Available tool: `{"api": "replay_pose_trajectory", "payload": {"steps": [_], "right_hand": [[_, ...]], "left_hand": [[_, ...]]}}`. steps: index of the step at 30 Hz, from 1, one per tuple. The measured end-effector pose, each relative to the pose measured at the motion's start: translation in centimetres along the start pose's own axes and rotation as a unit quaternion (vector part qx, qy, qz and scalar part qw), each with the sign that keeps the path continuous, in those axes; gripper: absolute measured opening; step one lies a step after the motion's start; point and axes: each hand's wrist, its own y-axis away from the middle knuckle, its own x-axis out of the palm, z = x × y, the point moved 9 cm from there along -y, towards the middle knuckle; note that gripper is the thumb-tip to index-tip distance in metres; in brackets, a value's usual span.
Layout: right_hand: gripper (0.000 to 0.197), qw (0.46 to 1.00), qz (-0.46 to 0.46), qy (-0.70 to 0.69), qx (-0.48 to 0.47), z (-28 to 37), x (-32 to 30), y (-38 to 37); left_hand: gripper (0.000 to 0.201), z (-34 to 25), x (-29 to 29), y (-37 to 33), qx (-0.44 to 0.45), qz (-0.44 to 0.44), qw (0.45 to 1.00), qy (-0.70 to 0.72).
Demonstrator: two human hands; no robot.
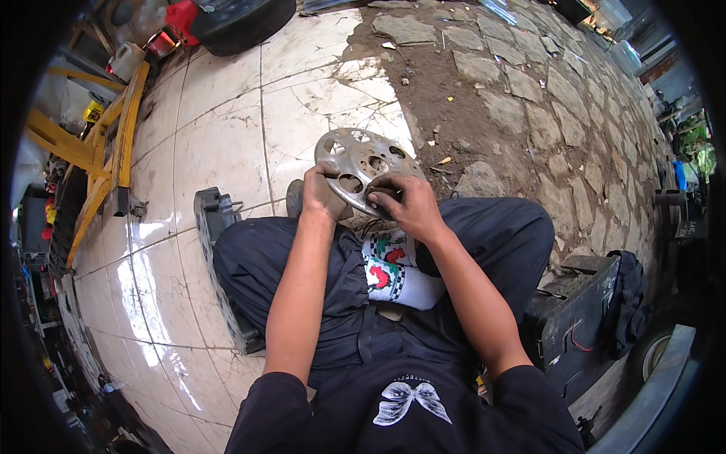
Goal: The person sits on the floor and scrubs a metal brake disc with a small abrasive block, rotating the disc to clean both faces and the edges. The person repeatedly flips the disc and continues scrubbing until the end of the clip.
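A round grey metal flexplate [351, 160], with large round holes and smaller bolt holes about its centre, is held up tilted in front of my crossed legs. My left hand [322, 195] grips its left near edge, the thumb lying over the rim. With bent fingers, my right hand [404, 203] presses on the near right part of the plate, beside a large hole. Whether a small thing sits under those right fingertips is hidden. Dark smudges mark the fingers of both hands.
A dark metal housing part [219, 257] leans by my left knee. To my right stands a black box [578, 321]. A yellow frame [125, 140] rises at the left, and a tyre [242, 26] lies at the far end of the tiles [219, 136]. Rough paving stones [529, 125] lie at the right.
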Motion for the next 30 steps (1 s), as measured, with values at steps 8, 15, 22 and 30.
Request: {"api": "replay_pose_trajectory", "payload": {"steps": [8,15,22,30], "right_hand": [[0.021,0.996,-0.005,0.064,-0.063,1.7,0.5,0.5],[0.023,0.991,-0.038,0.1,-0.077,1.1,0.1,0.5],[0.022,0.995,-0.002,0.053,-0.084,0.5,0.3,1.2],[0.021,0.994,-0.041,0.084,-0.054,-0.8,0.0,0.7]], "left_hand": [[0.048,0.9,-2.1,-1.3,-0.038,-0.012,0.998,0.041],[0.053,1.2,-3.4,-3.0,-0.006,-0.006,0.999,0.043],[0.05,1.1,-2.4,-1.6,-0.009,-0.058,0.997,0.047],[0.05,1.5,-2.2,-1.3,-0.015,-0.044,0.997,0.057]]}}
